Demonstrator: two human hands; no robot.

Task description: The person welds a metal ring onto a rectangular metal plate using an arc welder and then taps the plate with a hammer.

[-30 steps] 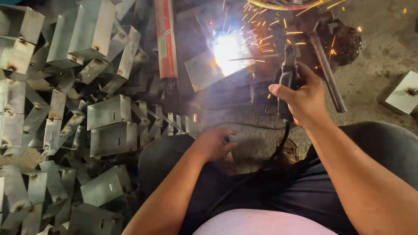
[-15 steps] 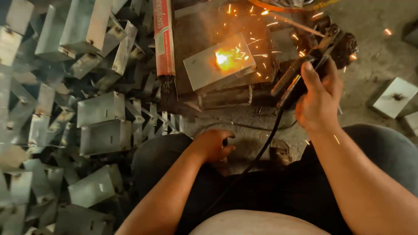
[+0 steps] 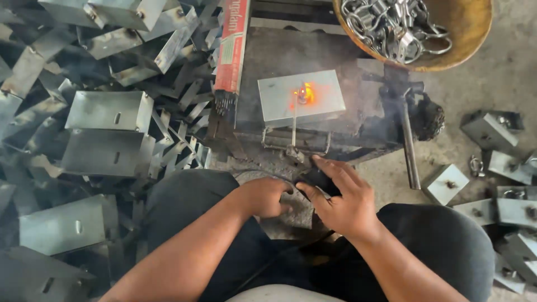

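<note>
A flat grey metal box lies on a dark, blackened work block, with an orange glowing spot on its top. A thin welding rod runs from that spot down to a black electrode holder. My right hand grips this holder just in front of the block, fingers spread over it. My left hand rests beside it, above my knee, fingers curled shut; whether anything is inside them is hidden.
A large heap of bent grey metal boxes fills the left. A red pack of welding rods lies by the block. A round basket of metal rings stands at the top right. More boxes lie on the right floor.
The bright arc and flying sparks have stopped; only a glow remains. My right hand has come down from the upper right toward my lap with the holder. My left hand stays put.
</note>
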